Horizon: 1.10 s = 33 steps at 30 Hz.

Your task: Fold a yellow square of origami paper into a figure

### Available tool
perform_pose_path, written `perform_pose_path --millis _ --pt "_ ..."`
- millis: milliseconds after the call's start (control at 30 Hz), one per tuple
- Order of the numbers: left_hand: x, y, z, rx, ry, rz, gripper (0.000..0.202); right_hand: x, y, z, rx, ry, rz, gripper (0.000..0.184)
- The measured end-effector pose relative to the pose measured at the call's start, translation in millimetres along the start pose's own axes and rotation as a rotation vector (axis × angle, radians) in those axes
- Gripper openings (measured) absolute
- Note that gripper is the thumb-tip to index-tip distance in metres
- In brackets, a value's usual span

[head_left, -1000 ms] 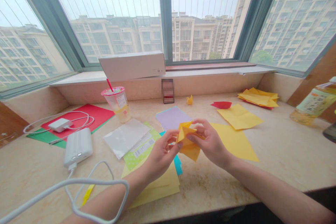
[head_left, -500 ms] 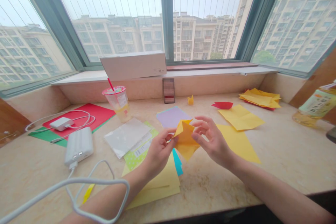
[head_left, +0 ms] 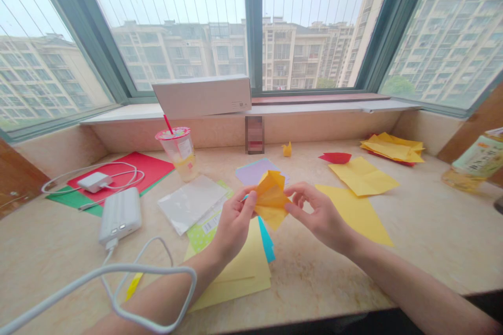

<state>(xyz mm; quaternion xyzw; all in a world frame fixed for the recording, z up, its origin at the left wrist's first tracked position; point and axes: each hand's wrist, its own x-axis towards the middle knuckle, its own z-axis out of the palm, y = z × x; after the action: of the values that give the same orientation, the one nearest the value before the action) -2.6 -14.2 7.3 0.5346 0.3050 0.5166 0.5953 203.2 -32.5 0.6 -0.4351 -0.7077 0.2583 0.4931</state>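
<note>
A folded piece of orange-yellow paper (head_left: 272, 196) is held up above the counter between both hands. My left hand (head_left: 237, 220) pinches its left edge, thumb in front. At the paper's right edge, my right hand (head_left: 316, 212) grips with thumb and fingers, the other fingers curled. Beneath the hands lie pale yellow sheets (head_left: 239, 285), a turquoise paper piece (head_left: 267, 241) and a lilac sheet (head_left: 257, 171). Yellow sheets (head_left: 357, 214) are spread to the right of my right hand.
A drink cup with a straw (head_left: 183, 154) and a white power bank (head_left: 120, 215) with cables stand left. A clear plastic sleeve (head_left: 192, 204) lies nearby. Further back are a small yellow folded figure (head_left: 287, 149), a red folded piece (head_left: 335, 158), stacked folded papers (head_left: 393, 147) and a bottle (head_left: 475, 162).
The right fingers, spread beside the paper before, now close on its right edge. The paper has turned and its folds have changed shape. The view has shifted slightly.
</note>
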Motion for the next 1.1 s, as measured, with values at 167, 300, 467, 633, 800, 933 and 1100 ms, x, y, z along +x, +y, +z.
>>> perform_pose_path --millis 167,300,467,633,800,933,1100 --pt "-2.7 -0.4 0.4 0.019 -0.019 0.018 0.035 3.7 1.5 0.1 -0.038 0.028 -0.043 0.019" --pt "-3.5 -1.5 -1.2 0.024 -0.029 0.007 0.035 4.2 2.2 -0.3 -0.06 0.049 -0.099 0.007" --pt "-1.1 -0.9 -3.0 -0.023 -0.02 -0.004 0.037 -0.9 2.1 -2.8 -0.148 0.032 -0.314 0.006" --pt "0.2 0.8 0.0 -0.06 0.023 -0.031 0.039 -4.4 -1.8 -9.8 -0.331 -0.022 -0.475 0.017" --pt "0.6 -1.0 -0.7 -0.059 0.019 -0.034 0.035 -5.5 -8.1 -13.3 -0.344 -0.114 -0.489 0.017" --pt "1.9 -2.5 -3.8 0.019 0.088 0.043 0.025 -7.1 -6.7 -11.4 -0.307 -0.114 -0.473 0.022" --pt "1.3 -0.9 -4.7 0.117 0.089 0.123 0.024 -6.0 -1.0 -8.8 -0.266 -0.081 -0.455 0.041"
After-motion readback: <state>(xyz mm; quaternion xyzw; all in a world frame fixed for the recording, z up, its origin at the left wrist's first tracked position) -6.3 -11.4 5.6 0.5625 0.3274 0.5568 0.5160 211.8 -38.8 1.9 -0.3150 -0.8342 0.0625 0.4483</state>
